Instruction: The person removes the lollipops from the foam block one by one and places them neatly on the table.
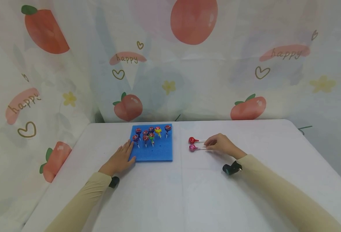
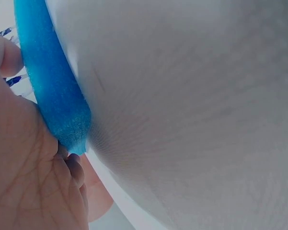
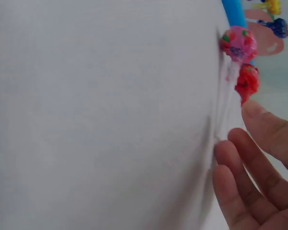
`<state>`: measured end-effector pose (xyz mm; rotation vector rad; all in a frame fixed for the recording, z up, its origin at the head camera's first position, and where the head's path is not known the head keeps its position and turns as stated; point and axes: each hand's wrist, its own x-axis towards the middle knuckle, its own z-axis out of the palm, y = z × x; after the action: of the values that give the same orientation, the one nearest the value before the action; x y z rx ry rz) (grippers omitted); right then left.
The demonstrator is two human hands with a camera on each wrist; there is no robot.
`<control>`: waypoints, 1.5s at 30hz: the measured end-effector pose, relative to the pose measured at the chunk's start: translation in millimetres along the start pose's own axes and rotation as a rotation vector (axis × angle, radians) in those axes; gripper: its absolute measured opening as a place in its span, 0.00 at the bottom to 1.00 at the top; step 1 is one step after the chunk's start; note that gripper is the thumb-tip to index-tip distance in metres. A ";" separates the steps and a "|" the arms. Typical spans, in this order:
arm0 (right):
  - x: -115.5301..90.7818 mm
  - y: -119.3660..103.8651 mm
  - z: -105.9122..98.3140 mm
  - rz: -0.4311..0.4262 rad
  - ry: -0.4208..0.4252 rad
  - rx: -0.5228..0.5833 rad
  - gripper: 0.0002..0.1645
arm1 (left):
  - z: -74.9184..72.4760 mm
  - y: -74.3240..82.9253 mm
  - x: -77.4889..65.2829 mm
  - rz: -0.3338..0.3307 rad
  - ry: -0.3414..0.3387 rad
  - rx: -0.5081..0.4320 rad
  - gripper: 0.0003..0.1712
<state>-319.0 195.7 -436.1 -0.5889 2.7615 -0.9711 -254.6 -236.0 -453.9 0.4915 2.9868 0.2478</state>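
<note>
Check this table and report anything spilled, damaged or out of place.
Nothing looks spilled or damaged. The only mismatch: a red lollipop and a pink lollipop lie on the table by the right hand, while other lollipops stand in the blue board. That seems like work in progress, not a mishap.

A curtained-off nook of unclear wider setting: hanging cloth point(image 1: 211, 79) printed with peaches point(image 1: 128, 108), yellow flowers point(image 1: 169, 87) and "happy" lettering point(image 1: 127, 58) fills the frame's top and left around a white bench point(image 1: 164, 199).
</note>
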 end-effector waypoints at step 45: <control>95.2 -100.0 79.6 0.216 0.124 0.455 0.20 | -2.6 1.6 -1.3 -0.006 -0.010 -0.014 0.41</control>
<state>-352.9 40.0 -436.6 -0.1609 2.4987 -1.5538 -253.2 -235.3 -451.0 0.4808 2.9743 0.2646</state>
